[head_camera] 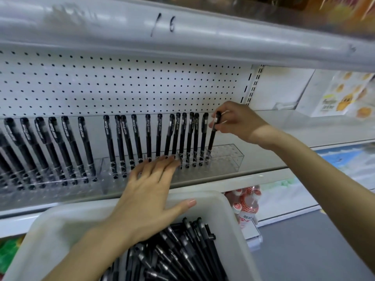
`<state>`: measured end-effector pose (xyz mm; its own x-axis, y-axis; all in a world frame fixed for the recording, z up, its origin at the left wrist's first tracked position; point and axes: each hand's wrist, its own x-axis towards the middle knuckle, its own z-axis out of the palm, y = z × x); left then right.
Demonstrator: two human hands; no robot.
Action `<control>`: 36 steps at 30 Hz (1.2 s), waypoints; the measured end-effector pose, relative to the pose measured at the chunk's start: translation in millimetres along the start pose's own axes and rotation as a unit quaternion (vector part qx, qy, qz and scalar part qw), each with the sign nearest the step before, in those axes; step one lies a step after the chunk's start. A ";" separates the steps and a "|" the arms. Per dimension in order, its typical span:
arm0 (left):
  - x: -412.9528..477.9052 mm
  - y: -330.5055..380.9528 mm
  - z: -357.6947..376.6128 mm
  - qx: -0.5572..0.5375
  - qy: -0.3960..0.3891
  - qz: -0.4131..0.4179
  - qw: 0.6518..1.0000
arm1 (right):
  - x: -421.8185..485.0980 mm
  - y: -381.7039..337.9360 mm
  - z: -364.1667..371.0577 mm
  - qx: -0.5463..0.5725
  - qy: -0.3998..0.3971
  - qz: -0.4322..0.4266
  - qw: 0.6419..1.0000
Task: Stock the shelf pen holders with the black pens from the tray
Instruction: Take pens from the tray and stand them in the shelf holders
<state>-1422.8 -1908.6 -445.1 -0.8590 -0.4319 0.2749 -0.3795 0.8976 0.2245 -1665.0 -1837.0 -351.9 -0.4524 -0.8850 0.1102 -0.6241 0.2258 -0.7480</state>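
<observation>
My right hand [237, 121] pinches a black pen [213, 136] by its cap, its lower tip at the top of the clear right pen holder [227, 159]. That holder's right end has bare holes. Several black pens [148, 136] stand upright in a row across the clear holders on the shelf. My left hand [150, 196] lies flat with straight fingers against the front of the middle holder [113, 180]. Below it, a white tray [205, 196] holds a heap of loose black pens [182, 252].
A white pegboard [121, 84] backs the shelf, and an upper shelf rail [182, 35] marked "16" overhangs it. Packaged goods [247, 207] hang under the shelf edge at right. Sticker sheets [345, 96] stand in the bay to the right.
</observation>
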 end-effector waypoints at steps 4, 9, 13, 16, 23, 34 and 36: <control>1.0 1.2 -2.6 0.003 -0.004 -0.006 1.000 | -2.2 -3.1 1.4 -0.014 -0.017 0.003 1.000; 0.9 3.0 -7.5 0.021 -0.021 -0.003 1.000 | -15.0 -6.8 -4.3 -0.076 -0.025 0.026 0.996; 3.8 4.9 -17.5 0.027 -0.030 0.010 0.999 | -37.4 -8.7 -8.7 -0.122 -0.001 0.026 0.992; 0.4 9.8 -26.4 0.030 -0.027 0.030 0.999 | -57.5 -16.5 -3.9 -0.162 -0.007 0.009 0.987; -44.7 -0.8 -52.0 -0.022 -0.003 0.038 0.999 | -116.2 -37.3 52.5 -0.037 -0.095 0.038 0.994; -108.1 -55.2 -27.3 -0.017 -0.002 -0.040 0.999 | -167.2 3.0 134.6 -0.062 -0.133 0.159 0.976; -107.4 -59.5 -22.8 -0.015 0.002 -0.043 0.999 | -170.3 7.2 142.5 -0.063 -0.105 0.158 0.980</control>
<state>-1300.1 -1917.6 -466.6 -0.8223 -0.5071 0.2580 -0.4403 0.8544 0.2761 -1501.7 -1742.7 -469.4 -0.5030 -0.8237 -0.2618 -0.5532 0.5396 -0.6347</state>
